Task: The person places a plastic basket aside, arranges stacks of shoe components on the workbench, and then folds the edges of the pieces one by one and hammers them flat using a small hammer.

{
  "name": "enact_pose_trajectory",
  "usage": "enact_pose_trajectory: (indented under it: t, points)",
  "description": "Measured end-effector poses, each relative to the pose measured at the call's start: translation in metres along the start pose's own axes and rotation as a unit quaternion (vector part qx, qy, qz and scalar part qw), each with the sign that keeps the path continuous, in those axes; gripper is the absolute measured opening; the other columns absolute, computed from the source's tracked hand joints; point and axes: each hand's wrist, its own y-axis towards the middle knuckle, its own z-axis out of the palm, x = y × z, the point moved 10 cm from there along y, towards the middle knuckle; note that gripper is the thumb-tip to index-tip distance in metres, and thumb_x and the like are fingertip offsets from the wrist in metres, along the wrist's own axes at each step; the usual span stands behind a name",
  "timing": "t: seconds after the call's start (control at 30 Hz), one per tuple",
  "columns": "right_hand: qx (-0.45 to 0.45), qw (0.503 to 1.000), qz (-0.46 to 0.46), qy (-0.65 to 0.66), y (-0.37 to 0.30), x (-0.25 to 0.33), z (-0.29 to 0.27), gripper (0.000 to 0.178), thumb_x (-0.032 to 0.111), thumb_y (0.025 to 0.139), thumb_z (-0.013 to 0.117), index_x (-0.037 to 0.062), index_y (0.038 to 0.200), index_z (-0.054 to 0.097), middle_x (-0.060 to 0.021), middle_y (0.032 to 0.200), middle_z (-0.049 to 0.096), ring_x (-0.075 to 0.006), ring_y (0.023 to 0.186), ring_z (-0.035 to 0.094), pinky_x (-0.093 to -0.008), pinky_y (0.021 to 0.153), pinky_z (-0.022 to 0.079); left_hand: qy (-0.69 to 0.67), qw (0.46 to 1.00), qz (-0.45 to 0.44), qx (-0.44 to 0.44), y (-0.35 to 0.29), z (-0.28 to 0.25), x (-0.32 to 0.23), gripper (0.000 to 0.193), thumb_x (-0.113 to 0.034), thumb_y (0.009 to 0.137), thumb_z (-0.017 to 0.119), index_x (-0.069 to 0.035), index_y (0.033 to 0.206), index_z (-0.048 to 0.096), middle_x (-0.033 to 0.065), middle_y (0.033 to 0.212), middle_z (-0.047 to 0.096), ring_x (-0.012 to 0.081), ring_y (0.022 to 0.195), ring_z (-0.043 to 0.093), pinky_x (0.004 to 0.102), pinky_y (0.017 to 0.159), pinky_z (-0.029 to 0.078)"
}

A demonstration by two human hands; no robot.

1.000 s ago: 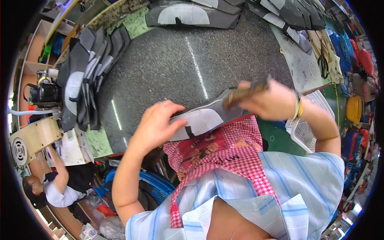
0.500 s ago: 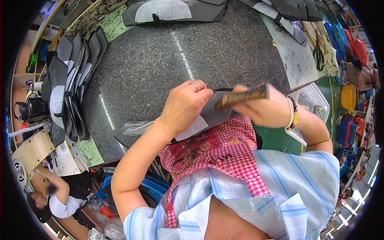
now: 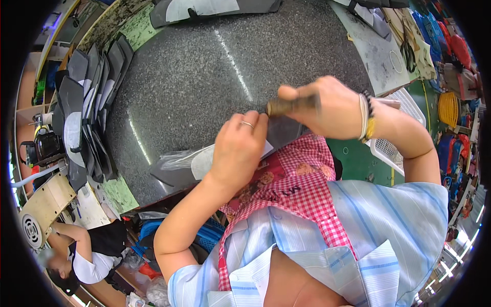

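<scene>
A dark grey, stiff-looking sheet piece (image 3: 171, 176) with a white patch and some clear film lies along the near edge of the stone slab, partly over my apron. My left hand (image 3: 238, 146) is closed on its upper edge, fingers bent and a ring showing. In my right hand (image 3: 335, 110) is a short, worn brown tool (image 3: 284, 106), wood-like and blurred by motion; its exact kind does not show. The tool's end is by my left fingertips, above the piece's edge. My hands cover the middle of the piece.
The speckled dark stone slab (image 3: 179, 82) fills the worktop. Similar grey pieces stand stacked (image 3: 94, 112) at left, and another piece (image 3: 261, 7) lies at the far edge. Black-handled scissors (image 3: 407, 53) rest at right above a white basket (image 3: 409, 110). Another person (image 3: 92, 256) works at lower left.
My right hand has moved up and slightly right with the brown tool, whose end now sits nearer my left fingertips. My left hand and the piece have shifted slightly.
</scene>
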Motion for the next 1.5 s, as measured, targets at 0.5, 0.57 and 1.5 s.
enact_pose_trajectory:
  t: [0.5, 0.57, 1.5]
  points:
    - [-0.024, 0.999, -0.023, -0.028, 0.022, 0.016, 0.017, 0.030, 0.011, 0.078, 0.060, 0.0123, 0.108, 0.065, -0.0110, 0.072, 0.064, -0.0317, 0.064, 0.067, -0.0409, 0.054, 0.053, -0.004, 0.998, -0.010, -0.061, -0.040, -0.031, 0.024, 0.017, -0.002, 0.077, 0.073, -0.001, 0.094, 0.072, 0.0117, 0.088, 0.069, 0.0235, 0.080, 0.068, 0.0313, 0.072, 0.054]
    - [-0.039, 0.994, -0.107, 0.007, 0.028, 0.050, 0.019, 0.032, 0.011, 0.079, 0.060, 0.0122, 0.111, 0.065, -0.0111, 0.073, 0.064, -0.0315, 0.065, 0.067, -0.0413, 0.056, 0.054, 0.042, 0.997, 0.016, -0.058, -0.050, -0.030, 0.017, 0.017, -0.002, 0.077, 0.073, -0.001, 0.094, 0.072, 0.0116, 0.088, 0.069, 0.0233, 0.080, 0.068, 0.0317, 0.072, 0.054]
    - [-0.008, 0.993, -0.117, 0.010, 0.072, 0.089, 0.036, 0.024, 0.008, 0.088, 0.063, 0.0063, 0.112, 0.063, -0.0117, 0.088, 0.056, -0.0309, 0.060, 0.060, -0.0387, 0.055, 0.048, -0.149, 0.986, -0.023, -0.067, -0.099, -0.056, 0.082, 0.010, -0.004, 0.078, 0.073, -0.007, 0.088, 0.071, 0.0062, 0.086, 0.066, 0.0257, 0.072, 0.066, 0.0338, 0.062, 0.053]
